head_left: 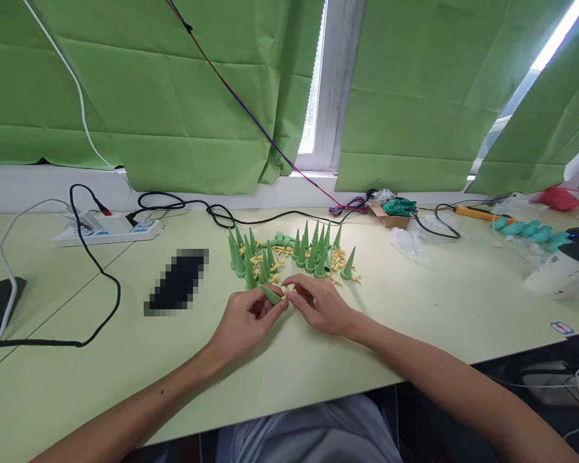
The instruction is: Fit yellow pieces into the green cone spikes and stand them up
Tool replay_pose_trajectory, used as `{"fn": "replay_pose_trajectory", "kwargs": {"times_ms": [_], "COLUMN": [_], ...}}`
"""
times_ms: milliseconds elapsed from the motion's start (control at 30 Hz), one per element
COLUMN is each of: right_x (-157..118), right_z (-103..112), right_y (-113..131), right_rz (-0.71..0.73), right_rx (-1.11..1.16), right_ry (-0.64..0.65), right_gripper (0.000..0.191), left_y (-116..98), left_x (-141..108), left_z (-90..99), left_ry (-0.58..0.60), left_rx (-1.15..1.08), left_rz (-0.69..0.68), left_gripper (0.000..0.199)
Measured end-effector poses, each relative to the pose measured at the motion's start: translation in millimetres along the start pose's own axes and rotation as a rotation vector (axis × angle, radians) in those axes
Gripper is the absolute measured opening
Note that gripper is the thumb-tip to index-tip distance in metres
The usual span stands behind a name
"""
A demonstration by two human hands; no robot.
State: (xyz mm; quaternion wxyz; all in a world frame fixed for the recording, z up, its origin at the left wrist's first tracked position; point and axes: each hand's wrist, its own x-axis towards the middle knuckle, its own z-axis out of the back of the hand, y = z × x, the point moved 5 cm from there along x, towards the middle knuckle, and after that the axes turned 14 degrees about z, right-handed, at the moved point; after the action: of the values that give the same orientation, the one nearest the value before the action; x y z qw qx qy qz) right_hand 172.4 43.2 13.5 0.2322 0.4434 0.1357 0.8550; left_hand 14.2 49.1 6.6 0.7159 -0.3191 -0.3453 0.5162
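At the front of the worktop (439, 308), 1 green cone (272, 294) is held just above the surface, between the 2 hands. Its long axis slants: the tip points away from the body and to the left, and the base faces the right hand (325, 305). The left hand (238, 325) is nearer the cone body and pinches it between thumb and fingers, the other fingers curled. The right hand reaches the base end, index finger and thumb drawn close together at 1 small yellow piece (284, 296); whether they grip it or only touch it, I cannot tell. The yellow piece sits at the base of the cone; its seating cannot be confirmed.

Beyond the hands, other cones stand upright in 2 clusters, left (249, 273) and right (321, 260), with loose yellow parts (338, 259) lying among them. 1 further upright cone (349, 265) stands at the right edge.
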Motion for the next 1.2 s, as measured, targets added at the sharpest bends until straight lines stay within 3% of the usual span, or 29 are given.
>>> {"fn": "replay_pose_trajectory", "kwargs": {"times_ms": [233, 1200], "right_x": [0.9, 0.2], "right_z": [1.1, -0.5], "right_y": [1.4, -3.7], "right_rz": [-0.009, -0.081], "right_rx": [0.002, 0.006], "right_ry": [0.003, 0.067], "right_gripper": [0.019, 0.019], "left_y": [3.8, 3.7], "left_x": [1.1, -2.7], "left_z": [-0.4, -0.6], "left_ry": [0.035, 0.002], "left_rx": [-0.086, -0.004], "left_rz": [0.068, 0.009], "left_gripper": [0.026, 0.025]}}
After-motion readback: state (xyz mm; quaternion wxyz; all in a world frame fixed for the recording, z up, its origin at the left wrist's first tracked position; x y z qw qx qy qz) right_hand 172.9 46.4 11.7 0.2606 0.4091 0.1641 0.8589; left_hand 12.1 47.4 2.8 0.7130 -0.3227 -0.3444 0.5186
